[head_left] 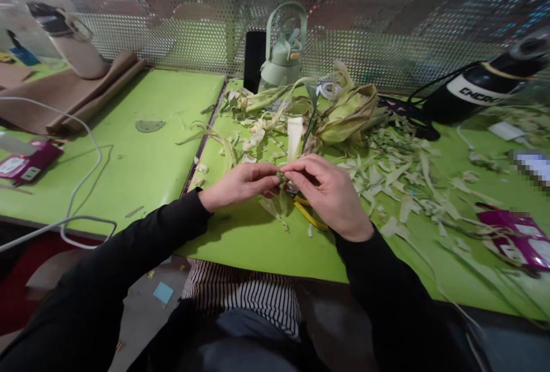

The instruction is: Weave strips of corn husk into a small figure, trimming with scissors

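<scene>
Pinching small leaf strip (280,177) between left hand (240,186) and right hand (330,194), both closed on it, low over worktop (258,240). Seems partway: cut scraps (387,171) strewn around, husk bundle (348,111) behind uncut, yellow-handled tool (310,218) lying under right hand.

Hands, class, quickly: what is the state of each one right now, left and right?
Left hand: closed, fingertips pinching the green leaf strip.
Right hand: closed, pinching the same green leaf strip from the other side.
</scene>
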Available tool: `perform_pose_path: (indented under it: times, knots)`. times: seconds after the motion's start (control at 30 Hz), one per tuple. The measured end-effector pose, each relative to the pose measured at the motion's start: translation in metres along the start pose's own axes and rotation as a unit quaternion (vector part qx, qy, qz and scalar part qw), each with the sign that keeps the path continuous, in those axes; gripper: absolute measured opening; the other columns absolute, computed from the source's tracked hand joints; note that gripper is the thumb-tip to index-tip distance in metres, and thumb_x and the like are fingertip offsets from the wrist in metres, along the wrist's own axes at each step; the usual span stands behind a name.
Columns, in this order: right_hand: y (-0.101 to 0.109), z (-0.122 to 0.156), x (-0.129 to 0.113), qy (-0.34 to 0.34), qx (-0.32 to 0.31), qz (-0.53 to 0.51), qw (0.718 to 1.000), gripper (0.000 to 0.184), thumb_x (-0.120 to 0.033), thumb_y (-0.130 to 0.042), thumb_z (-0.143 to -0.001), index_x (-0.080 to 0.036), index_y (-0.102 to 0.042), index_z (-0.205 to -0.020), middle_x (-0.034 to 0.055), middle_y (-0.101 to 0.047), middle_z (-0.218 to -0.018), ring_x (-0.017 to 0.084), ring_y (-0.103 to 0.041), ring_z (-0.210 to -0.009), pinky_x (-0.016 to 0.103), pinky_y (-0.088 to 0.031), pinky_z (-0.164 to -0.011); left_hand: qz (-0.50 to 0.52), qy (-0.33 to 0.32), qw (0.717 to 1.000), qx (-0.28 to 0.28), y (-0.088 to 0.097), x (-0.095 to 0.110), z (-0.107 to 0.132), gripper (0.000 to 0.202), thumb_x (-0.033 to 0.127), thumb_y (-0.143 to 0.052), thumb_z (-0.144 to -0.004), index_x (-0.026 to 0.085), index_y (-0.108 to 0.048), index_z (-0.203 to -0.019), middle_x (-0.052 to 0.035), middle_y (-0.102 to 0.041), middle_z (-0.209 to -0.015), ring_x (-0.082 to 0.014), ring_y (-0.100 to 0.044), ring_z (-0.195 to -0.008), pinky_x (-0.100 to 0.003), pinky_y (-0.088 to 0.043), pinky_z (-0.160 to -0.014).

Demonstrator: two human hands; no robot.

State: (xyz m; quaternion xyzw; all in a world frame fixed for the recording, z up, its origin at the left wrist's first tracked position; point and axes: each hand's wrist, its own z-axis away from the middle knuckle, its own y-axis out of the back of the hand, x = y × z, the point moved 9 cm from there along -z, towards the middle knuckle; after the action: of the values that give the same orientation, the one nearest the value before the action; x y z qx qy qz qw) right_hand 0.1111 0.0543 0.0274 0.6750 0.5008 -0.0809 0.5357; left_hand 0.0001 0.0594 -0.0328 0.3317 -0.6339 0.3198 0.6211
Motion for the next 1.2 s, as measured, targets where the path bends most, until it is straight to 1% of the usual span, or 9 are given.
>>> perform_pose_path:
  times: [0.17, 0.33, 0.43, 0.5, 0.6, 0.9, 1.0, 1.13, 1.2]
  knots:
    - [-0.005, 0.005, 0.017, -0.102, 0.025, -0.094, 0.99, 0.016, -0.032, -0.06, -0.092, -0.019, -0.069, -0.094, 0.0015, -0.068, -0.081, 0.013, -0.059, -0.064, 0.027, -0.048, -0.058, -0.001, -0.023, 0.999, 0.036, 0.004, 0.002, 0.001, 0.027, 0.033, -0.062, -0.09, 0.009, -0.067, -0.102, -0.0033, -0.066, -0.08, -0.0083, -0.059, -0.07, -0.024, -0.051, -0.072]
    - [-0.002, 0.003, -0.002, -0.009, 0.036, -0.002, 0.999, 0.012, -0.028, -0.062, -0.092, -0.021, -0.07, -0.097, 0.0041, -0.07, -0.093, 0.016, -0.063, -0.077, 0.031, -0.054, -0.069, 0.047, -0.018, 0.997, 0.053, 0.006, -0.001, 0.0, 0.031, 0.038, -0.066, -0.087, 0.01, -0.067, -0.099, -0.0042, -0.068, -0.084, -0.0093, -0.062, -0.071, -0.025, -0.053, -0.074]
    - [0.008, 0.002, -0.007, 0.017, 0.064, 0.032, 0.997, 0.017, -0.029, -0.062, -0.092, -0.023, -0.07, -0.105, 0.0071, -0.067, -0.107, 0.017, -0.063, -0.079, 0.031, -0.054, -0.064, 0.077, -0.013, 0.995, 0.061, 0.009, -0.003, -0.001, 0.035, 0.041, -0.066, -0.087, 0.011, -0.067, -0.104, -0.006, -0.07, -0.091, -0.0106, -0.065, -0.076, -0.028, -0.054, -0.078]
    - [0.014, 0.003, -0.009, 0.032, 0.091, 0.038, 0.995, 0.012, -0.026, -0.062, -0.092, -0.023, -0.071, -0.1, 0.0062, -0.067, -0.102, 0.017, -0.064, -0.08, 0.032, -0.054, -0.066, 0.077, -0.012, 0.995, 0.062, 0.011, -0.003, -0.001, 0.036, 0.042, -0.066, -0.087, 0.011, -0.067, -0.106, -0.0064, -0.071, -0.091, -0.0105, -0.064, -0.076, -0.028, -0.054, -0.079]
    - [0.009, 0.002, -0.013, 0.072, 0.068, 0.039, 0.994, 0.011, -0.02, -0.061, -0.092, -0.022, -0.071, -0.092, 0.0048, -0.068, -0.091, 0.018, -0.065, -0.083, 0.034, -0.055, -0.074, 0.052, -0.01, 0.997, 0.054, 0.011, -0.002, -0.001, 0.035, 0.04, -0.067, -0.087, 0.01, -0.068, -0.105, -0.0067, -0.071, -0.091, -0.0103, -0.062, -0.076, -0.027, -0.053, -0.079]
    - [-0.005, 0.005, -0.021, 0.109, 0.03, 0.085, 0.99, 0.013, -0.019, -0.058, -0.093, -0.023, -0.068, -0.101, 0.0042, -0.074, -0.089, 0.018, -0.068, -0.081, 0.035, -0.056, -0.075, -0.072, -0.053, 0.995, 0.036, 0.012, 0.01, 0.0, 0.025, 0.029, -0.063, -0.088, 0.009, -0.068, -0.103, -0.0088, -0.071, -0.099, -0.0146, -0.064, -0.09, -0.029, -0.05, -0.086]
    - [-0.006, 0.006, -0.016, 0.077, 0.027, 0.006, 0.997, 0.019, -0.021, -0.058, -0.093, -0.024, -0.064, -0.111, 0.0053, -0.074, -0.102, 0.018, -0.069, -0.089, 0.036, -0.057, -0.079, -0.048, -0.049, 0.997, 0.04, 0.014, 0.01, -0.001, 0.03, 0.032, -0.064, -0.089, 0.01, -0.068, -0.109, -0.0102, -0.071, -0.106, -0.016, -0.065, -0.095, -0.03, -0.051, -0.089]
    - [0.021, 0.008, 0.01, -0.032, 0.166, -0.069, 0.983, 0.016, -0.038, -0.062, -0.091, -0.022, -0.063, -0.097, 0.0026, -0.069, -0.089, 0.015, -0.065, -0.074, 0.03, -0.054, -0.066, 0.041, -0.053, 0.996, 0.059, 0.017, 0.009, -0.001, 0.04, 0.042, -0.058, -0.093, 0.017, -0.064, -0.124, -0.0084, -0.072, -0.106, -0.0136, -0.066, -0.091, -0.029, -0.052, -0.087]
    - [0.014, 0.005, 0.024, -0.1, 0.123, -0.072, 0.985, 0.029, -0.049, -0.057, -0.093, -0.021, -0.064, -0.089, 0.0019, -0.066, -0.078, 0.016, -0.062, -0.068, 0.03, -0.052, -0.061, 0.074, -0.061, 0.993, 0.062, 0.014, 0.009, 0.0, 0.043, 0.044, -0.059, -0.093, 0.02, -0.062, -0.128, -0.0069, -0.072, -0.105, -0.0131, -0.066, -0.091, -0.029, -0.053, -0.087]
